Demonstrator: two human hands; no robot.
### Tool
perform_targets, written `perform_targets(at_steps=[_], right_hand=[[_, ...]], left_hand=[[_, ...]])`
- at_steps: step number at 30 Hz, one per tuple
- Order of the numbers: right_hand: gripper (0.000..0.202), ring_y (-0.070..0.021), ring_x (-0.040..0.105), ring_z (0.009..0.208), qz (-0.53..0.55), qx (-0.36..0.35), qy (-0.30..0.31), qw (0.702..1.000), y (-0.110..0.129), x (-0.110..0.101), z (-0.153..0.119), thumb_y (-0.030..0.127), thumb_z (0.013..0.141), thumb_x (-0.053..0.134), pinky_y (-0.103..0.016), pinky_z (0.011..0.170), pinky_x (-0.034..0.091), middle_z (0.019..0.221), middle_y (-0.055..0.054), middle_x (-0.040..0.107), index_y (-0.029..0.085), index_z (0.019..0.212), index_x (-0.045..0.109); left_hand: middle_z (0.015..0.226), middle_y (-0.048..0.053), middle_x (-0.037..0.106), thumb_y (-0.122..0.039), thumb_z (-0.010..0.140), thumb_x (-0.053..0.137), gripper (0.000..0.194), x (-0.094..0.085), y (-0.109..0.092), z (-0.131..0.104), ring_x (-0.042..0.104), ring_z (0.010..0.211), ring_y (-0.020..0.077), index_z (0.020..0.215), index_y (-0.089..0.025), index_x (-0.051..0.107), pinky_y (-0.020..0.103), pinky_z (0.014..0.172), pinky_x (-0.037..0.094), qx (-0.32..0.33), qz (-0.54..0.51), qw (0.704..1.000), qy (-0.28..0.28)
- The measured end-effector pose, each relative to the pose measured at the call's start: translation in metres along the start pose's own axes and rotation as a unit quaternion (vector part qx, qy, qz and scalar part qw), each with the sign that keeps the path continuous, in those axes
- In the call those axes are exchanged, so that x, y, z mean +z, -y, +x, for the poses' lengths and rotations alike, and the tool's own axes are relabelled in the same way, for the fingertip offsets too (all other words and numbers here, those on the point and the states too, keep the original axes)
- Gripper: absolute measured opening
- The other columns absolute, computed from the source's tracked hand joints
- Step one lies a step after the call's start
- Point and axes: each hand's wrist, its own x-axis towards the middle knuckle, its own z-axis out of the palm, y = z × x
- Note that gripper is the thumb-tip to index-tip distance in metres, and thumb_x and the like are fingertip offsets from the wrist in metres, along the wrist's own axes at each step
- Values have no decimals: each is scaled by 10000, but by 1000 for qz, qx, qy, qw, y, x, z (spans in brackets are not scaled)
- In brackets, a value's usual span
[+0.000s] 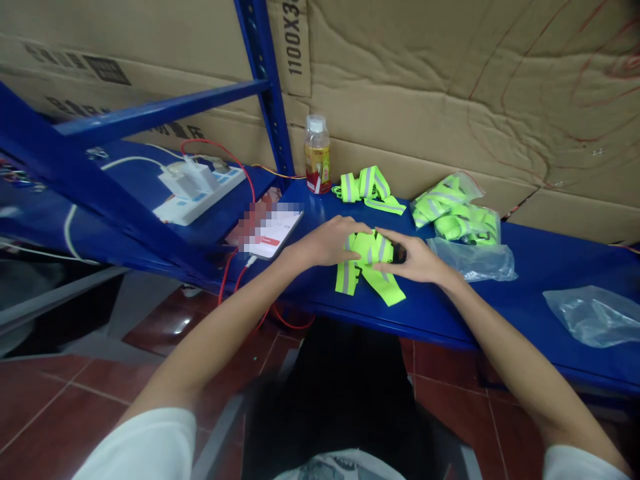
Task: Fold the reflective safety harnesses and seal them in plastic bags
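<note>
A folded bundle of neon-yellow reflective strap (371,248) with grey stripes lies between my hands on the blue shelf. My left hand (336,241) grips its left side, fingers curved over the top and thumb in front. On the right side, my right hand (414,257) holds the bundle between thumb and fingers, by a dark piece that looks like a buckle. Two loose strap ends (384,285) hang toward the shelf's front edge. Behind it is another loosely folded reflective strap (370,187). To the right, clear bags of reflective straps (457,210) are piled against the cardboard.
Empty clear plastic bags (475,259) lie right of my hands, with another plastic bag (595,315) farther right. A drink bottle (318,157) stands at the back. Left are a charging phone (275,230), a power strip (200,195) and a blue shelf post (267,87).
</note>
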Motion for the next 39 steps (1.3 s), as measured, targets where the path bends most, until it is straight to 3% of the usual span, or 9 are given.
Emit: perform_targets(at_steps=[4,8,14,17,19,23,26,33,39], right_hand=[[813,-163,626,626,120,80,-36,989,-10,0,4,597,797,866,-364,572,557,1105,-89,752,241,1492,638],[706,-173,619,659,151,82,-44,984,-14,4,6,543,762,898,-354,598,546,907,-21,692,252,1362,666],[473,-235,666,890,35,-3,-86,996,0,-2,5,435,738,907,-360,696,527,1287,-105,684,254,1028,580],[423,-185,590,744,-11,-13,-63,998,5,-2,3,396,784,852,-317,669,454,977,-23,693,265,926,476],[386,-156,520,663,-32,-13,-56,998,6,0,1,366,818,805,-296,654,409,814,30,622,266,896,441],[301,-157,526,665,-107,-33,-55,992,8,4,-1,197,798,728,-289,652,344,794,32,609,259,888,447],[246,-174,568,687,-144,-52,-39,987,10,2,0,144,794,694,-301,651,326,787,19,636,251,856,482],[281,-290,767,1063,130,-10,60,990,11,-22,-3,517,855,826,-399,891,596,1062,-57,816,247,879,751],[643,-287,768,1147,291,86,30,952,4,-25,-1,531,691,974,-425,906,661,1242,-97,788,287,1177,631]], left_hand=[[1378,91,690,-263,822,838,688,9,-9,-5,598,1262,311,1457,-235,574,486,1120,458,4,55,995,-81],[1242,102,662,-297,817,858,609,12,-6,-1,571,1154,317,1381,-221,639,475,1026,491,18,88,992,-85],[1263,89,575,-240,829,820,513,14,7,5,572,1150,278,1304,-297,638,427,1020,513,113,60,989,-80],[1464,126,546,-207,865,748,441,14,3,5,523,1312,329,1282,-283,627,493,1126,459,121,88,985,-83],[1488,136,581,-217,890,715,422,9,-2,1,539,1325,340,1295,-261,607,504,1131,443,109,79,990,-51],[1265,38,755,-321,965,678,468,-15,-5,-10,706,1070,229,1421,-289,579,361,1000,490,101,-44,991,78],[1301,12,779,-300,1001,643,412,-29,-2,-17,740,1069,193,1412,-312,669,292,931,510,98,-99,987,85],[1454,84,690,-245,949,748,289,-22,-4,-17,706,1218,236,1213,-324,835,390,1068,519,70,-18,995,66],[1395,105,669,-199,955,733,313,-15,-7,-22,659,1281,278,1217,-338,833,471,1121,495,94,28,994,49]])
